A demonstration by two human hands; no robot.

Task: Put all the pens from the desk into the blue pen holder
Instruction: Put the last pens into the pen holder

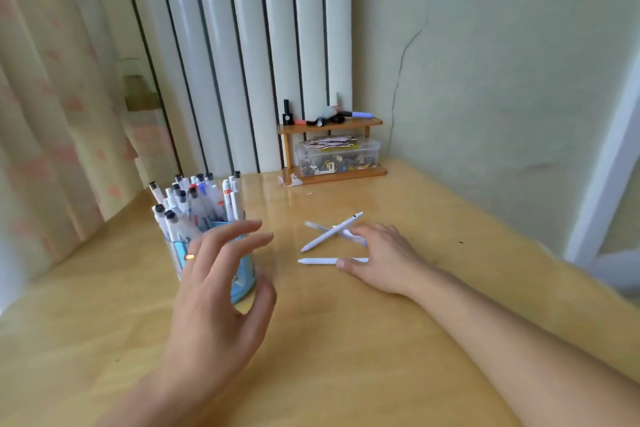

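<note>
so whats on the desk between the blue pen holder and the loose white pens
Nothing: in the head view only bare glossy wooden desk separates the translucent blue pen holder from the three loose white pens.

Two bare forearms reach forward from the bottom edge of the view. The person's left hand [214, 291] is raised, palm turned inward to the right, fingers spread and gently curved, thumb held apart below them, so the hand forms a wide, empty cup shape. A thin gold-coloured ring [190, 256] sits on one of its fingers. The person's right hand [381, 258] lies lower and further forward, palm down, fingers extended toward the left, thumb stretched out alongside. The right forearm runs diagonally in from the lower right corner.
</note>
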